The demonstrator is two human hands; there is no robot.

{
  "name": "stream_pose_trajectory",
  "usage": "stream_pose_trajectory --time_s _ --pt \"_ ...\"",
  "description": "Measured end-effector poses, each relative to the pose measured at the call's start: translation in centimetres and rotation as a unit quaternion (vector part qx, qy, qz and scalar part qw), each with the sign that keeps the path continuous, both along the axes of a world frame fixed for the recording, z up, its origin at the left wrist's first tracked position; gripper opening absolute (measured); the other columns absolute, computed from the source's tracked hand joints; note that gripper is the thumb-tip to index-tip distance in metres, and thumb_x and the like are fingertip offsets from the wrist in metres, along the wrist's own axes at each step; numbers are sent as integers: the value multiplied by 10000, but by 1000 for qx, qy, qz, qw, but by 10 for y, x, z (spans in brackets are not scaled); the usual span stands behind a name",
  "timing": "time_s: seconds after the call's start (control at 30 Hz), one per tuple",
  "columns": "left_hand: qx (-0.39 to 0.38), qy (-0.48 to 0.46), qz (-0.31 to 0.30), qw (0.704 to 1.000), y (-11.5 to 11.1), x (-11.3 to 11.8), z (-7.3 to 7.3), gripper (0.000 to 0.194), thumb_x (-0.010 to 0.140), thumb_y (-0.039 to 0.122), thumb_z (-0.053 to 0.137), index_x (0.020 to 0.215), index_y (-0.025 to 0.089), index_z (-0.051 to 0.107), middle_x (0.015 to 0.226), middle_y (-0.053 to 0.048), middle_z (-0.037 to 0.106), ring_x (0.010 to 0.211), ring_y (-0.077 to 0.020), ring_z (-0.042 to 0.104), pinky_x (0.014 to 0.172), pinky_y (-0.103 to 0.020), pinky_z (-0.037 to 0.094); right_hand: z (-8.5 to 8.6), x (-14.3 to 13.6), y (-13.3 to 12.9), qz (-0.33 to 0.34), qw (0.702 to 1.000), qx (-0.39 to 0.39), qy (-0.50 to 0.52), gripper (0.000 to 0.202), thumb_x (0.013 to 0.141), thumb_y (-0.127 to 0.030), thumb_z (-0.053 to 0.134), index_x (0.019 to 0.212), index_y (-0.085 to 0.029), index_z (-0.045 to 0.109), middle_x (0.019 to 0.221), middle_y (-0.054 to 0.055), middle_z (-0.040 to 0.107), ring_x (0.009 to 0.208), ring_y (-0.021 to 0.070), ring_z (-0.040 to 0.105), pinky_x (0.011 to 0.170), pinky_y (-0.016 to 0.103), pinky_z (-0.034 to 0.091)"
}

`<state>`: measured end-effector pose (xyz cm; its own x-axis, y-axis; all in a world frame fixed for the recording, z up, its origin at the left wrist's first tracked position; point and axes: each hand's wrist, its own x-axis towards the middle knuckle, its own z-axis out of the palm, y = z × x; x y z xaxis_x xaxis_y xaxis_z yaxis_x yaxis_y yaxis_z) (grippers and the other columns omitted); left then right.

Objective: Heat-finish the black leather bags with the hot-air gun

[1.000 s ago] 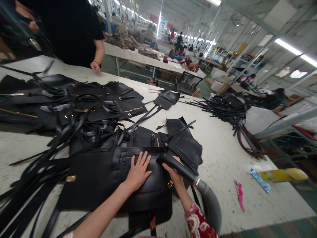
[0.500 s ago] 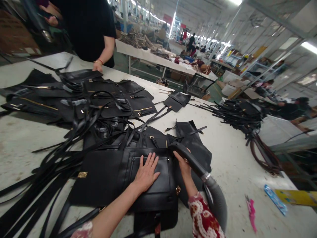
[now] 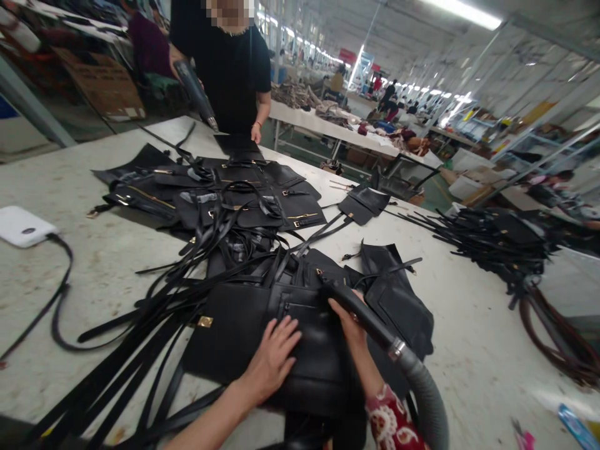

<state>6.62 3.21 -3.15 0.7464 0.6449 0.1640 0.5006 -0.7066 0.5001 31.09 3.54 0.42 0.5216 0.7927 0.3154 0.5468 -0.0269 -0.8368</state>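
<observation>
While left hand (image 3: 273,357) lies open on one black bag (image 3: 234,340), right hand (image 3: 352,328) grips one hose nozzle (image 3: 368,319).

Counting now: two black nozzles (image 3: 365,315), one grey hose (image 3: 429,387), one white device (image 3: 25,226), one pink-handled tool (image 3: 525,440), one blue item (image 3: 576,426), and black straps (image 3: 154,337) too tangled to count!

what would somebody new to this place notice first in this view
Probably the big black leather piece in front, its gold clasp at one end, with the left hand spread on it. Next, the right hand gripping a black nozzle on a ribbed grey hose. Beyond, more black pieces with dark straps trail across the pale table.
</observation>
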Motion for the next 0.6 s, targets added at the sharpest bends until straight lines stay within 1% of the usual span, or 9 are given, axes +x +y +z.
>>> stream_pose_trajectory --time_s 0.03,0.07,0.1,0.13,0.17,0.23,0.37,0.5,0.6 --pt "21 0 93 995 6 -18 -2 539 847 166 462 1384 189 425 1458 -157 413 1400 -289 254 1102 -547 213 2 -15 -4 39 999 -18 10 344 719 -420 714 967 -195 637 967 39 650 918 221 604 886 374 462" --pt "37 9 180 983 12 -33 -5 524 862 177 442 1386 172 424 1456 -173 409 1399 -310 250 1087 -569 220 1 -31 -8 78 996 -37 19 318 721 -391 717 971 -209 643 968 32 655 914 217 608 874 365 471" --pt "46 24 244 968 20 -46 -7 523 868 198 439 1389 157 419 1459 -186 398 1397 -331 245 1072 -589 225 -1 -46 -11 111 992 -54 21 290 722 -357 715 972 -224 651 966 27 661 912 217 610 868 361 474" --pt "49 44 278 958 26 -56 -10 535 865 222 454 1393 147 412 1467 -191 384 1396 -348 237 1061 -607 224 -4 -60 -12 137 988 -68 12 262 724 -324 708 966 -236 660 957 24 667 911 219 610 866 361 473" --pt "49 65 286 955 31 -63 -13 556 853 237 476 1397 146 406 1477 -187 367 1398 -359 227 1056 -621 215 -9 -72 -12 152 985 -77 -4 234 727 -297 697 953 -245 669 943 23 673 912 224 608 866 365 468" --pt "46 97 257 960 37 -69 -18 598 823 243 514 1404 162 398 1498 -162 339 1406 -357 202 1063 -633 185 -20 -89 -3 152 984 -82 -32 193 737 -277 672 928 -250 679 918 25 679 910 232 601 864 376 458" --pt "42 107 220 969 37 -71 -24 637 801 239 542 1411 153 381 1508 -147 322 1411 -346 193 1073 -630 174 -39 -99 34 85 995 -45 -19 243 742 -366 672 933 -216 673 943 45 671 936 240 583 901 393 439" --pt "37 75 197 977 50 -70 -17 552 819 261 547 1347 127 457 1481 -168 369 1396 -348 240 1078 -621 182 -45 -104 64 45 999 -11 -10 342 748 -484 651 921 -189 655 964 57 650 966 238 561 937 389 422" --pt "21 51 193 980 69 -60 -8 493 821 284 561 1283 120 515 1428 -186 444 1379 -355 277 1085 -626 159 -49 -110 70 39 999 0 1 388 741 -535 647 914 -188 645 951 54 646 964 236 563 941 390 420"
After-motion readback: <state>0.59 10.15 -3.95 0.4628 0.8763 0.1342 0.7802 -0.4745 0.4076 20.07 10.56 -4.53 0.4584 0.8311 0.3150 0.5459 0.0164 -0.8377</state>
